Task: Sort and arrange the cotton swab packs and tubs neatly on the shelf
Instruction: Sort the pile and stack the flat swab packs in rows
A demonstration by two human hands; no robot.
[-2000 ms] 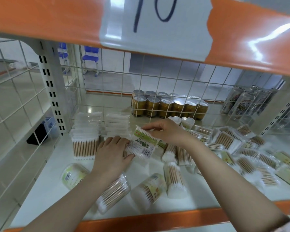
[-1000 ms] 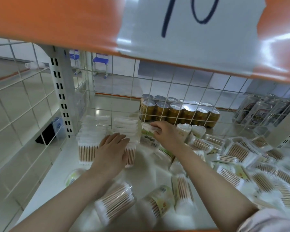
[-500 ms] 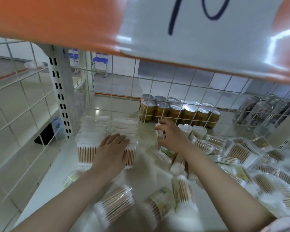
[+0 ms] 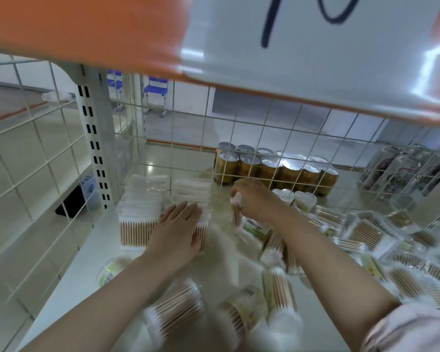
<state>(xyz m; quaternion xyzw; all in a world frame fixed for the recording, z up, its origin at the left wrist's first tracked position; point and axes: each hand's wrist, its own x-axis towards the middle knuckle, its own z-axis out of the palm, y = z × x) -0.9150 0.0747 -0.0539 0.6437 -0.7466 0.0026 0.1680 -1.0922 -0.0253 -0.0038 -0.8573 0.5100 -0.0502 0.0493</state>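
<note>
Pinched upright in the right hand [image 4: 258,199], a swab pack [image 4: 236,212] hovers beside the stacked rows [image 4: 140,212], which the flat, open left hand [image 4: 181,229] steadies for alignment.

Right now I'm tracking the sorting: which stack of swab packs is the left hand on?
The right-hand stack of two; the left hand lies flat on it, while the left stack is untouched.

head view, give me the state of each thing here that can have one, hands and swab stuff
left hand: open, flat on the second stack
right hand: pinching a swab pack
swab pack: held on end, beside the stacks
stacked packs: neat, two piles
tubs: lying on their sides at the front
loose packs: jumbled on the right
cans: upright behind the wire grid
</note>
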